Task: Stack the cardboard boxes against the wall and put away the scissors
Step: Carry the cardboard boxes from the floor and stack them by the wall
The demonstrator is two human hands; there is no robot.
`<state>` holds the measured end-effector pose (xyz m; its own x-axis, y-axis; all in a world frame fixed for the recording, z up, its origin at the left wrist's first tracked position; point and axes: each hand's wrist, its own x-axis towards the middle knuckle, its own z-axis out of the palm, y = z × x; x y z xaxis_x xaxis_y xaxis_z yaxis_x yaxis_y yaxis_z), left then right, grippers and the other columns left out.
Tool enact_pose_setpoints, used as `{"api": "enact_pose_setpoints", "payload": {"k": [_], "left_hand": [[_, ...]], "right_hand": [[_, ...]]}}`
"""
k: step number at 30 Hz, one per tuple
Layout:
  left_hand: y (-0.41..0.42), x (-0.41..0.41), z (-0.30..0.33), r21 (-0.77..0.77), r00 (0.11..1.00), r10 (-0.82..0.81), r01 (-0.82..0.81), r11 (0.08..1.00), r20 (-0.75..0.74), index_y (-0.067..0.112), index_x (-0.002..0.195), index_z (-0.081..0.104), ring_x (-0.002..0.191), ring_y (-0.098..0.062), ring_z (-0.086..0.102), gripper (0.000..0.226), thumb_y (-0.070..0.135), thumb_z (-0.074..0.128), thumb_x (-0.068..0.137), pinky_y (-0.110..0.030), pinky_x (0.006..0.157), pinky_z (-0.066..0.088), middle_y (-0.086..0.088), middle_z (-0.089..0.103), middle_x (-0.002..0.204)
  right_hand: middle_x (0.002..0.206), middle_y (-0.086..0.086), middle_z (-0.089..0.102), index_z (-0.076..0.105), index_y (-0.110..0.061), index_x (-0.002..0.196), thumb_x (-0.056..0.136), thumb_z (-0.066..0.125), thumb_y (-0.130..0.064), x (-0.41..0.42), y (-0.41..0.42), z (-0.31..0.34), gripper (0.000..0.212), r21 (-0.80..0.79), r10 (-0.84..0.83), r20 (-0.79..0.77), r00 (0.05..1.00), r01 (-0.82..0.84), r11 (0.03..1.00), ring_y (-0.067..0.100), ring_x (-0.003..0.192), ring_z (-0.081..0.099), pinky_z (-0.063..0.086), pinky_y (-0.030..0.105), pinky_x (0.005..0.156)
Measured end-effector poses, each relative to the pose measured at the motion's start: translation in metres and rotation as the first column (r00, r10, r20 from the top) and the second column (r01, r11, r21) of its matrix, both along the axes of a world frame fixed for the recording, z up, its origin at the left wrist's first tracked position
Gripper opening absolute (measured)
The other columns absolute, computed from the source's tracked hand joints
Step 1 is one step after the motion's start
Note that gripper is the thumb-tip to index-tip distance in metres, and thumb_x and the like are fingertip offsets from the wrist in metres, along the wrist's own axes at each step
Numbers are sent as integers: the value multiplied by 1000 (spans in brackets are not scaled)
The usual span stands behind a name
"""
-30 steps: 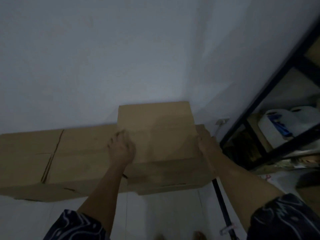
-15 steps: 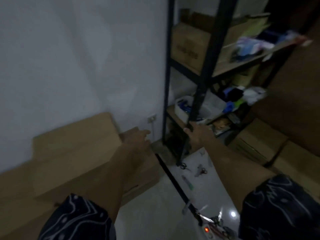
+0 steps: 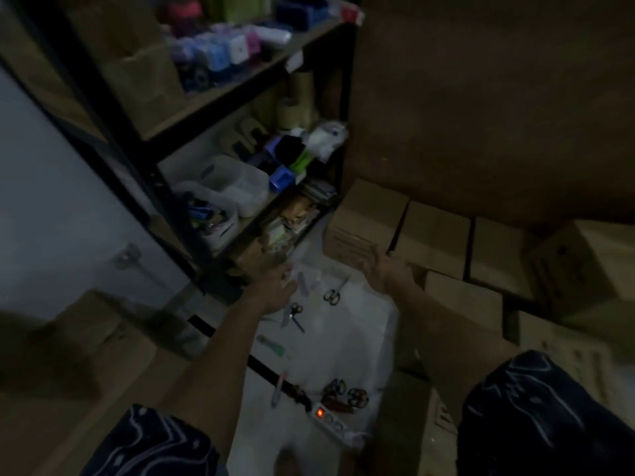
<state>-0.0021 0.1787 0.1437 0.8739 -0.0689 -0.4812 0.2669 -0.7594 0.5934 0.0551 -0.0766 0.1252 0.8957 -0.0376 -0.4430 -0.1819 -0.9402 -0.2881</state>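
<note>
Hands (image 3: 275,290) left boxes, black-handled scissors (image 3: 332,293) closed

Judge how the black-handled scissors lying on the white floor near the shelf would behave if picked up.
The scissors look small and thin, so probably light and stiff. Lying flat on the smooth, glossy floor, they may slide when nudged and could be awkward to pinch up. The blades seem closed, so they likely won't swing open.
</note>
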Motion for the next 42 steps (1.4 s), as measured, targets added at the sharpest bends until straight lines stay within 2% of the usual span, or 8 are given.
{"api": "enact_pose_setpoints", "payload": {"k": [5, 13, 20, 22, 29, 34, 39, 42], "left_hand": [[-60, 2, -77, -30, 990, -68, 65, 997, -121, 20, 145, 37, 124, -26, 49, 53, 42, 47, 98, -30, 101, 41, -10, 47, 143], [-143, -34, -202, -97, 920, -232, 212, 972, -316, 19, 145, 37, 124, -27, 50, 52, 41, 47, 98, -28, 101, 39, -12, 48, 141], [-229, -94, -295, -170, 855, -251, 193, 966, -454, 17, 142, 42, 125, -24, 50, 52, 44, 46, 98, -28, 103, 39, -8, 48, 143], [-255, -115, -319, -203, 844, -220, 135, 970, -489, 15, 143, 40, 129, -21, 48, 59, 49, 50, 95, -23, 106, 33, -5, 45, 146], [-339, -188, -380, -250, 771, -67, -122, 960, -633, 24, 154, 8, 140, -26, 33, 84, 59, 50, 90, -47, 112, 35, -4, 27, 157], [-365, -209, -417, -189, 741, -13, -154, 970, -671, 27, 155, 0, 143, -31, 30, 88, 64, 47, 89, -44, 112, 35, -4, 22, 160], [-366, -222, -428, -185, 838, 72, -202, 962, -541, 22, 141, 44, 109, -24, 57, 46, 40, 34, 101, -28, 90, 44, -10, 58, 132], [-350, -224, -426, -206, 900, 103, -206, 957, -425, 7, 118, 62, 104, -28, 61, 43, 36, 35, 99, -34, 89, 47, -16, 65, 117]], "right_hand": [[162, 16, 19, 14, -25, 158, 99, 33, -63, -35, -60, -72, 73, 31, -204, -135, 970, 209, 977, 39, 146, 23, 27, 51, 117], [152, 24, 31, 21, -21, 156, 98, 40, -60, -114, -140, -197, 72, -12, -493, -286, 821, 512, 859, 45, 137, 33, 33, 54, 112], [153, 19, 28, 21, -20, 154, 90, 41, -69, -189, -209, -296, 83, -98, -578, -328, 748, 581, 808, 41, 136, 32, 35, 52, 109], [156, 18, 24, 17, -23, 155, 92, 42, -68, -208, -225, -316, 82, -134, -603, -309, 736, 594, 793, 40, 138, 31, 34, 52, 109], [159, 20, 12, 19, -24, 152, 83, 46, -78, -252, -280, -378, 93, -262, -626, -244, 741, 571, 778, 44, 144, 15, 25, 58, 112], [162, 24, -8, -2, -36, 155, 71, 52, -87, -267, -301, -399, 112, -279, -667, -218, 713, 609, 742, 48, 147, 2, 9, 58, 118], [161, 28, 2, 19, -32, 150, 69, 51, -88, -264, -308, -394, 104, -268, -651, -179, 737, 601, 753, 49, 147, 5, 7, 57, 118], [161, 24, 5, 29, -25, 146, 75, 47, -83, -260, -309, -375, 94, -281, -598, -140, 789, 548, 788, 47, 147, 5, 7, 55, 119]]}}
